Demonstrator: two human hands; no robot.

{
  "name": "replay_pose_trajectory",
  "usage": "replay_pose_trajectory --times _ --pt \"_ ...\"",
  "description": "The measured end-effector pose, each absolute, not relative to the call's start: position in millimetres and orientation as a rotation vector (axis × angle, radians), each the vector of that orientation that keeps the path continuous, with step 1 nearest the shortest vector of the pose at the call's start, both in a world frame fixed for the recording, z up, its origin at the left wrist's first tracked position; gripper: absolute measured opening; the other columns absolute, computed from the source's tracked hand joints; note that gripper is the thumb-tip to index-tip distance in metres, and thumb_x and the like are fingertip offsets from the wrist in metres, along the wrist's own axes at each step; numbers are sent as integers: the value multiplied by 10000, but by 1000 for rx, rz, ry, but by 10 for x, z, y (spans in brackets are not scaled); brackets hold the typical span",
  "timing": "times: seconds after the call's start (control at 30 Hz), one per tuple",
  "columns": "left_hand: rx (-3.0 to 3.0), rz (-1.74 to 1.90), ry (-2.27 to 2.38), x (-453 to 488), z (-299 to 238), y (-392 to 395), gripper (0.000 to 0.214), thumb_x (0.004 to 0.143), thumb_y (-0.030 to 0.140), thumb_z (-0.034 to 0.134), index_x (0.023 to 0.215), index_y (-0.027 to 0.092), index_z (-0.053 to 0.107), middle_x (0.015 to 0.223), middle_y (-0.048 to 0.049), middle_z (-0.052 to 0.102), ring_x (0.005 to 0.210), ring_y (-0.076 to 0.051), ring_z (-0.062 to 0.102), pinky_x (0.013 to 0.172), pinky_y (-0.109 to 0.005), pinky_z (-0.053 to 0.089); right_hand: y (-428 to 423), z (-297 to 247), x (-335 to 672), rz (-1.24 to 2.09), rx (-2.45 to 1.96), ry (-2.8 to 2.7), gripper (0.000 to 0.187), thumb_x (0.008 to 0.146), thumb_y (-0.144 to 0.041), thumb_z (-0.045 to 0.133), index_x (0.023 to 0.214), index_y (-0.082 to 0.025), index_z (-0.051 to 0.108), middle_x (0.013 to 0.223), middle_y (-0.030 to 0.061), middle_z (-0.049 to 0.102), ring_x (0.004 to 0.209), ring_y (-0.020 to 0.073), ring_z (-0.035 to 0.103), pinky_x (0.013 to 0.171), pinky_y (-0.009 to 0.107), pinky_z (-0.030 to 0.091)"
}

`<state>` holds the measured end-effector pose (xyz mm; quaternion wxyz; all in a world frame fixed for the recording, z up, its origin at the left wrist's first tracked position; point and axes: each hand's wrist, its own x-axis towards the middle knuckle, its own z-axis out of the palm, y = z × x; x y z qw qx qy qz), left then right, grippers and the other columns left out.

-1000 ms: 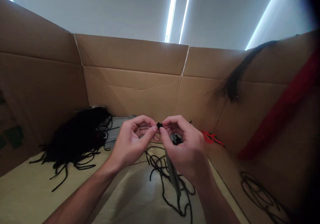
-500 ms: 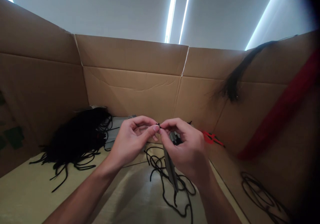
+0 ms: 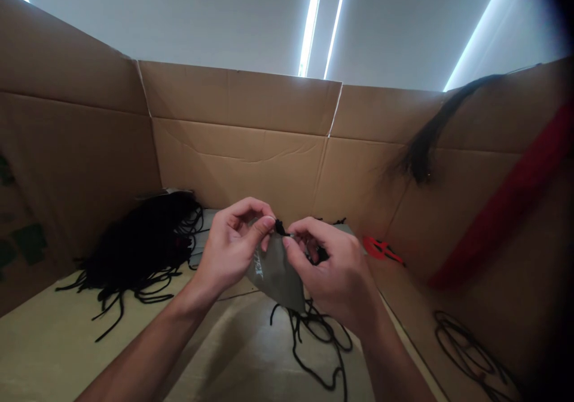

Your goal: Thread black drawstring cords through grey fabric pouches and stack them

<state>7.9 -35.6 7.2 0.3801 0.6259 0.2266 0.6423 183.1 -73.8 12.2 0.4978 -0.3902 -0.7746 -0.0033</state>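
A small grey fabric drawstring pouch (image 3: 283,279) with white lettering hangs below my hands. Its black cord (image 3: 281,228) shows as a short dark bunch between my fingertips. Thumb and index finger of my left hand (image 3: 240,237) pinch one side of this cord. Opposite it, my right hand (image 3: 334,264) is closed at the pouch's upper corner; its fingers partly hide what they grip. Beneath the pouch, loose black cords (image 3: 323,333) lie in loops on the table.
On the left lies a big heap of black cords (image 3: 139,252). Grey pouches (image 3: 207,218) lie behind my hands. Red-handled scissors (image 3: 383,250) rest at the right. Cardboard walls (image 3: 237,145) surround the table (image 3: 179,336). Black strands (image 3: 421,151) and a red strip (image 3: 502,210) hang at the right, above coiled cord (image 3: 466,348).
The pouch has turned from edge-on to show its printed face. My fingertips have moved slightly apart, exposing more of the black cord.
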Motion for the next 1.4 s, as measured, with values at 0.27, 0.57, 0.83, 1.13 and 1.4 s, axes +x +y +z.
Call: replay_pose_trajectory --times 0.27,0.57,0.83,1.13,1.4 --pt "1563 1680 524 21 95 -316 369 814 456 916 814 171 682 706 21 619 459 -62 503 448 -194 391 -768 139 1797 9 -880 -2001 130 914 -125 626 831 -219 661 718 -31 634 636 126 561 651 263 464" --pt "1745 1538 909 239 -67 -582 321 993 406 708 1209 178 773 1091 -110 799 507 -110 622 430 -227 519 -676 68 1788 66 -1005 -1643 65 955 -242 693 893 -226 707 786 9 758 657 156 705 634 274 565" --pt "2246 1547 870 153 -46 -579 279 1078 179 512 1198 170 763 1039 -91 799 851 -193 727 799 -328 591 -707 47 1848 551 -812 -1716 126 1014 -253 673 1098 -241 766 966 21 810 839 174 789 772 295 658" --pt "2592 1415 843 84 36 -664 250 1063 122 456 1140 173 689 1027 -89 745 956 -228 667 850 -369 522 -734 147 1936 58 -756 -1818 127 1002 -168 696 951 -265 758 938 -14 788 873 161 750 870 325 615" --pt "2352 1551 909 54 16 -604 137 1034 183 614 1059 216 745 978 -1 812 780 -136 723 712 -249 537 -691 135 1974 122 -823 -1729 103 988 -179 693 917 -242 734 863 -22 757 767 148 721 753 306 572"
